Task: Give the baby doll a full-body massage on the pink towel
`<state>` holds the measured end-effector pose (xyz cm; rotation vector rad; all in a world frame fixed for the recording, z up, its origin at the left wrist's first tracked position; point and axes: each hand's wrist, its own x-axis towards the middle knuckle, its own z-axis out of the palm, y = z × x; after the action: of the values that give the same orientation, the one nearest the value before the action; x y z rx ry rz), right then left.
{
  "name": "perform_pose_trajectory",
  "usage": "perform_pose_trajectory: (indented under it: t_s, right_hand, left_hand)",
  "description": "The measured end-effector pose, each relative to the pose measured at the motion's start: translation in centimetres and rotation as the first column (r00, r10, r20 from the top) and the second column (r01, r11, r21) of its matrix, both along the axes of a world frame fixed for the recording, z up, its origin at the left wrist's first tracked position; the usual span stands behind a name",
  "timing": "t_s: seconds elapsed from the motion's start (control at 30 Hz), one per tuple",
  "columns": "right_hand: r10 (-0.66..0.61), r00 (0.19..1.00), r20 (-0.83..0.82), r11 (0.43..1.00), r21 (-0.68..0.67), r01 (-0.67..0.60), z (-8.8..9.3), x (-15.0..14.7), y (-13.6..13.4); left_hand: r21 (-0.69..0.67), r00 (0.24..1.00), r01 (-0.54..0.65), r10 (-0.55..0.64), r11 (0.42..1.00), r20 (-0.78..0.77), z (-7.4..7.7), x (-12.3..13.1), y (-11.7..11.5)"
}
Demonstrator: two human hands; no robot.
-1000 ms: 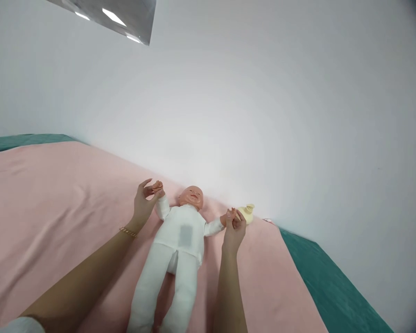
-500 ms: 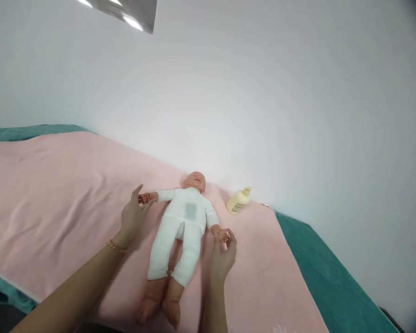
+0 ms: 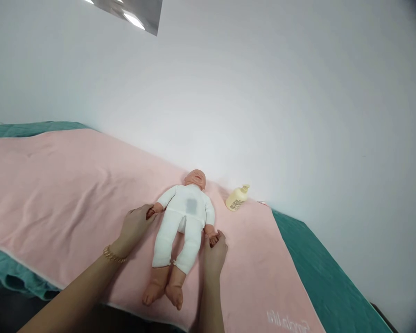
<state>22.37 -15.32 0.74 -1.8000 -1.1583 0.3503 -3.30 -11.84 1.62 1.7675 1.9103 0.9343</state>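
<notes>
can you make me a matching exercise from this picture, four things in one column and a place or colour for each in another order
Things:
1. doll
2. bottle
3. towel
4. bracelet

Places or colours:
A. on the left wrist
B. pink, spread over the green bed cover
C. pale yellow, lying by the wall
D. on its back in a white suit, one hand held by the left hand, the other by the right hand

Pairs: 1-D, 2-C, 3-B, 4-A
</notes>
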Motion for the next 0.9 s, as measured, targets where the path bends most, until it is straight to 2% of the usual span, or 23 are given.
perform_pose_trajectory:
  t_s: [0.27, 0.53, 0.9]
  right_hand:
    - [-0.022, 1.0, -0.019, 0.999, -0.032, 0.021, -0.5, 0.3, 0.1]
    - [-0.03, 0.999, -0.044, 0.999, -0.024, 0.029, 0.0, 0.1, 0.0]
    - [-0.023, 0.979, -0.201, 0.999, 0.036, 0.031, 0.2, 0.4, 0.0]
  left_hand:
    - [0.056, 0.999, 0.039, -0.039, 0.998, 0.007, -0.8, -0.2, 0.4]
    - [0.055, 0.999, 0.041, -0.04, 0.998, -0.021, -1.3, -0.4, 0.8]
    - [0.026, 0.995, -0.018, 0.015, 1.0, 0.101, -0.3, -0.1, 0.5]
